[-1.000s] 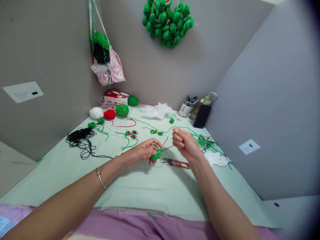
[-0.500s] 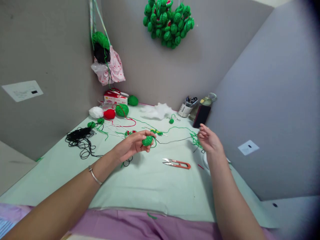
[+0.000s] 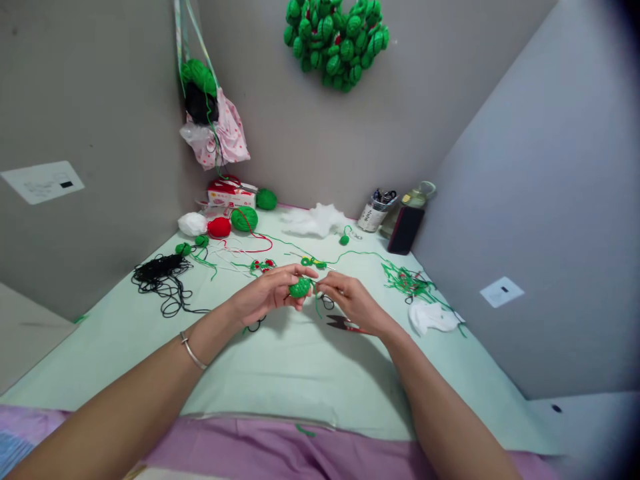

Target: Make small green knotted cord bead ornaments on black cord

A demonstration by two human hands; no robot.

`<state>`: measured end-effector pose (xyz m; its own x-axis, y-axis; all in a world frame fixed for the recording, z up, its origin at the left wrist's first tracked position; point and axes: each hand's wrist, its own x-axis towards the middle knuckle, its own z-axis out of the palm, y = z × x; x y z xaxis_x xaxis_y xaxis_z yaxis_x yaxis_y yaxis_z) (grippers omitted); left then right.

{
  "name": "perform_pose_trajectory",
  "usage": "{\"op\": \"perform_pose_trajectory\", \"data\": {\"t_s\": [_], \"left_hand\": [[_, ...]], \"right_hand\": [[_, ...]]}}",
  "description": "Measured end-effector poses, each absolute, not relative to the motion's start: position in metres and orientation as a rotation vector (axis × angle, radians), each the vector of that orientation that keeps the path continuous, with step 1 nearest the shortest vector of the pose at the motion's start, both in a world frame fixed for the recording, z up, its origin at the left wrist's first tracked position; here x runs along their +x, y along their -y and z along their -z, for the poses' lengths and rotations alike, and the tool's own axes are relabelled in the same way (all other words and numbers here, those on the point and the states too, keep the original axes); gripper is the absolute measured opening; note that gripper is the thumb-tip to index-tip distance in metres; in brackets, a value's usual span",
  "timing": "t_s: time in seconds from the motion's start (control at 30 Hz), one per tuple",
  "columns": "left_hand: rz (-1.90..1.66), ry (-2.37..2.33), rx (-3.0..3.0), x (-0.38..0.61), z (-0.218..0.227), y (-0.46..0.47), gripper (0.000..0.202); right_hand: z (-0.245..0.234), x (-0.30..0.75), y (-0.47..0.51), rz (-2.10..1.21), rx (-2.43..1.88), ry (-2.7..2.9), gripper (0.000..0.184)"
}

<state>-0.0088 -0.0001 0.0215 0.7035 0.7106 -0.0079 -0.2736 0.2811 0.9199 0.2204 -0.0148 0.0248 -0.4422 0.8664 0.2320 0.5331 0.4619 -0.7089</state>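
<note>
A small green crocheted ball [image 3: 300,288] is held in the fingers of my left hand [image 3: 273,290], above the middle of the table. My right hand [image 3: 347,297] is pinched close against the ball's right side; what its fingertips grip is too small to make out. A green yarn tail [image 3: 318,307] hangs from the ball, and a loop of black yarn [image 3: 327,303] shows just below my right fingers. Orange-handled thread snips [image 3: 343,323] lie on the table under my right wrist, their handle partly hidden.
Tangled black yarn [image 3: 160,270] lies at the left. Behind are a red yarn ball [image 3: 219,227], a green yarn ball [image 3: 244,219] and white stuffing [image 3: 317,221]. A phone [image 3: 406,230] leans near a pen cup [image 3: 373,215]. Green yarn scraps [image 3: 410,281] lie at the right.
My right hand has come from far right, where a black strand stretched to it, back to the ball. The strand now hangs slack in a loop. My left hand still holds the ball.
</note>
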Motion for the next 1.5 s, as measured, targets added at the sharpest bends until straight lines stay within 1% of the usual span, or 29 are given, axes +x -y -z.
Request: {"op": "perform_pose_trajectory", "data": {"t_s": [0.1, 0.2, 0.3, 0.47, 0.6, 0.73, 1.07, 1.17, 1.3, 1.5], "left_hand": [[-0.692, -0.519, 1.141, -0.007, -0.019, 0.000, 0.035], [-0.713, -0.587, 1.212, -0.004, -0.015, -0.001, 0.038], [-0.690, -0.612, 1.270, -0.002, -0.012, -0.001, 0.037], [-0.624, -0.585, 1.267, -0.001, -0.012, 0.001, 0.036], [-0.557, -0.566, 1.356, -0.001, -0.013, 0.002, 0.042], [-0.560, -0.526, 1.401, 0.000, -0.011, 0.002, 0.045], [-0.682, -0.534, 1.396, 0.008, -0.004, 0.005, 0.030], [-0.660, -0.592, 1.454, 0.010, 0.001, 0.006, 0.030], [-0.659, -0.640, 1.484, 0.015, 0.005, 0.009, 0.026], [-0.797, -0.793, 1.483, 0.018, 0.003, 0.009, 0.023]], "right_hand": [[-0.026, 0.228, 0.010, -0.448, -1.276, 1.954, 0.029], [-0.032, 0.230, 0.012, -0.374, -1.338, 1.820, 0.027], [-0.037, 0.228, 0.016, -0.485, -1.321, 1.754, 0.028], [-0.036, 0.227, 0.015, -0.846, -1.190, 1.600, 0.031], [-0.034, 0.226, 0.014, -1.075, -1.077, 1.440, 0.031], [-0.035, 0.222, 0.014, -1.214, -1.004, 1.313, 0.031], [-0.037, 0.216, 0.017, -1.570, -0.841, 1.115, 0.031], [-0.037, 0.212, 0.019, -1.599, -0.820, 1.085, 0.031], [-0.038, 0.213, 0.018, -1.516, -0.870, 1.079, 0.032], [-0.040, 0.209, 0.022, -1.414, -0.893, 1.190, 0.035]]}}
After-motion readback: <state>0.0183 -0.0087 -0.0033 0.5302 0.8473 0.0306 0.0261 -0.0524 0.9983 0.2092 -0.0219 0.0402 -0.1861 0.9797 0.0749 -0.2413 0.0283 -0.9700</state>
